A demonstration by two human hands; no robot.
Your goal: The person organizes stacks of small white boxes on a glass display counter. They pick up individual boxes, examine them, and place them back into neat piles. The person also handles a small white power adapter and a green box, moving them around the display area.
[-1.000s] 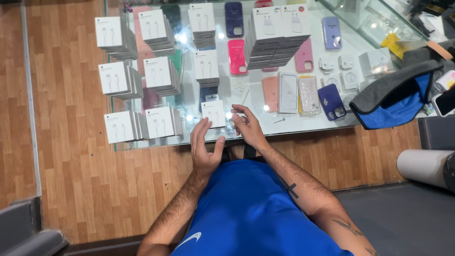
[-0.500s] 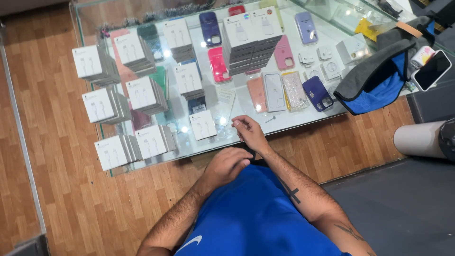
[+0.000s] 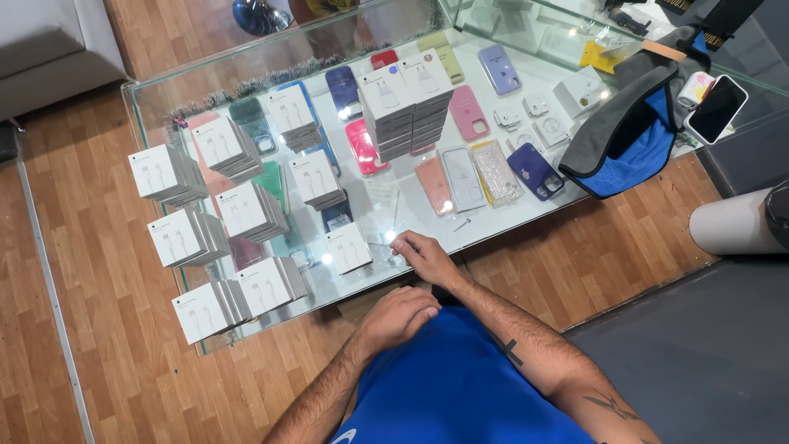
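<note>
My right hand (image 3: 425, 257) lies on the front part of the glass counter top (image 3: 493, 215), fingers stretched to the left and fingertips on the glass. Just left of it lies a single small white box (image 3: 348, 247). I make out nothing in that hand. Below the counter's near edge, my left hand (image 3: 399, 316) hangs close to my blue shirt (image 3: 460, 386), fingers loosely curled and holding nothing.
Stacks of white boxes (image 3: 218, 238) fill the left half of the counter, with a taller stack (image 3: 407, 103) mid-back. Several coloured phone cases (image 3: 470, 174) lie in the middle. A grey-and-blue bag (image 3: 629, 136) and a phone (image 3: 717, 108) sit at the right. A white roll (image 3: 731, 224) lies on the floor.
My left hand has come down off the glass to below the counter's near edge. My right hand stays at the front of the glass. The view has shifted.
</note>
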